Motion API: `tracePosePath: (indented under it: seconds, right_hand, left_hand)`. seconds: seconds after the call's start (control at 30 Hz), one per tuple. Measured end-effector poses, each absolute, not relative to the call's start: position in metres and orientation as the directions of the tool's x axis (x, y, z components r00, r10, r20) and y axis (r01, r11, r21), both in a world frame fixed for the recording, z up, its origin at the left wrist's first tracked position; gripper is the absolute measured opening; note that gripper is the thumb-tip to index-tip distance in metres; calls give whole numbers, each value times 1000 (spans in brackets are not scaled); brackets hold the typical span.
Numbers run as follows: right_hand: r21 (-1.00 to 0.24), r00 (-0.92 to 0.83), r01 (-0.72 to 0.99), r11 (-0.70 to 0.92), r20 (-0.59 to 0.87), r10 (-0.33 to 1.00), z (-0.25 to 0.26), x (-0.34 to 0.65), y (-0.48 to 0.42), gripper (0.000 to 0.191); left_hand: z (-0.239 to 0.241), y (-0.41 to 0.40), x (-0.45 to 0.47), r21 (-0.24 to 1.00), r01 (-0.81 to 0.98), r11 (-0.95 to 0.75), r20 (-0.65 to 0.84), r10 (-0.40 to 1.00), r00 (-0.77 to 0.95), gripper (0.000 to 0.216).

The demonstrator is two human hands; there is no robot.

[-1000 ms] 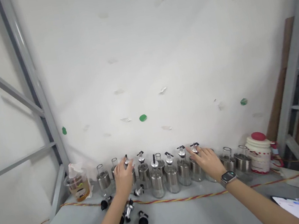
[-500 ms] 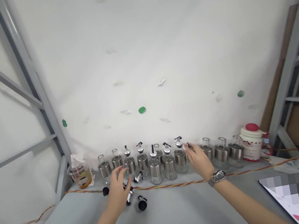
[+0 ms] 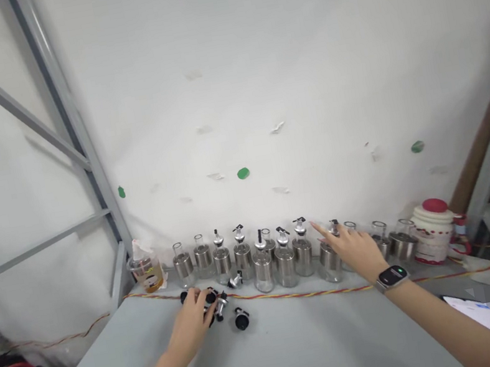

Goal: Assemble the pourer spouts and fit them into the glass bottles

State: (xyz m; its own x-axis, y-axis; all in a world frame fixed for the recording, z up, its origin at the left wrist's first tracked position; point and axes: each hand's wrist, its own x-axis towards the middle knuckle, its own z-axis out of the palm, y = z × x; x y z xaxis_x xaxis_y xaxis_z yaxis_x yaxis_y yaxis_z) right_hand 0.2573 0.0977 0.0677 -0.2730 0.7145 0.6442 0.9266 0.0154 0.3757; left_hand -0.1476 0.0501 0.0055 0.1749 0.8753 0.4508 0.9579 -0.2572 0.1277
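Note:
Glass bottles with metal sleeves stand in a row along the wall; several carry silver pourer stoppers with black levers. My right hand (image 3: pixel 357 251), wearing a watch, is beside a bottle (image 3: pixel 329 262) right of the middle. Its index finger points left and its fingers are apart. A pourer stopper (image 3: pixel 334 225) shows at that bottle's top, partly behind the hand. My left hand (image 3: pixel 194 319) is closed over a small group of loose stoppers on the table, fingers on a black-based stopper (image 3: pixel 210 296). Another stopper (image 3: pixel 242 319) lies just right of the group.
A twisted red-yellow cord (image 3: pixel 288 294) crosses the grey table (image 3: pixel 275 355) in front of the bottles. A plastic cup (image 3: pixel 147 273) stands at the left end, a white jar with a red lid (image 3: pixel 434 232) at the right. A screen (image 3: pixel 481 312) lies front right.
My right hand has moved from a stopper to beside a bottle, its fingers spreading. My left hand has lowered onto the loose stoppers and closed. The whole view has shifted slightly.

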Motion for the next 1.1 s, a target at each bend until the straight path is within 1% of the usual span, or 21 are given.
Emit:
tracePosePath:
  seconds: [0.07,0.1,0.13,0.17,0.23,0.27,0.3,0.37,0.4,0.47,0.57,0.63,0.7,0.73,0.8,0.87,0.9,0.97,1.03,1.1]
  right_hand:
    - [392,-277,920,-5,659,699,71,240,80,39]
    - [394,-297,919,19,659,691,71,227,71,37]
    - [407,-355,909,87,649,673,69,211,63,34]
    - [444,-462,873,201,623,631,66,192,56,31]
    - [549,-724,690,472,518,455,55,152,46,34]
    - [593,-820,568,570,465,334,49,133,44,34]
    - [624,-881,457,634,417,224,42,115,43,32]
    - [669,-932,307,677,354,74,29,87,45,32]
    - [682,-942,263,683,335,29,25,77,46,32]
    - [694,-949,220,685,315,-14,19,66,49,32]
    - [682,-950,216,699,312,-11,17,64,52,30]
    - [667,-949,224,711,314,4,17,66,52,30]
    - [653,-950,232,721,311,24,17,69,51,30]
    - [647,-950,235,725,309,33,16,70,52,30]
    - [634,-950,245,734,307,52,16,71,52,30]
    - [621,-950,249,743,307,62,15,72,53,30]
    - [615,-949,250,748,307,64,15,72,54,30]
    - [603,-949,249,758,309,66,15,72,55,30]
    - [590,-948,247,769,311,66,15,72,56,29]
    - [577,-949,242,780,308,66,15,71,57,28]
  left_hand:
    - [3,43,-151,49,976,-212,430,887,171,30]
    - [2,40,-152,-5,978,-206,418,888,190,30]
    - [1,37,-152,-59,973,-222,403,887,226,30]
    - [1,34,-151,-103,961,-258,385,880,278,30]
    - [0,28,-150,-153,929,-336,348,862,369,34]
    - [0,25,-149,-159,919,-360,335,856,393,36]
    - [0,23,-149,-156,917,-368,331,855,399,37]
    - [-1,21,-151,-138,933,-331,339,869,359,37]
    - [-2,21,-152,-129,945,-301,340,882,327,37]
    - [-5,23,-155,-114,963,-244,328,906,268,37]
    - [-12,29,-160,-70,974,-218,309,923,229,36]
    - [-14,31,-162,-3,975,-222,313,926,211,34]
    - [-14,33,-162,128,967,-220,305,937,173,32]
    - [-12,34,-161,227,950,-216,285,947,147,31]
    - [-7,35,-159,486,857,-173,185,978,93,32]
    - [0,35,-157,742,667,-67,23,997,75,35]
    - [4,35,-157,836,549,-7,-46,996,82,36]
    - [11,33,-157,944,321,82,-123,986,111,34]
    - [16,31,-158,982,157,100,-122,983,139,28]
    - [19,29,-159,993,63,100,-109,982,154,26]
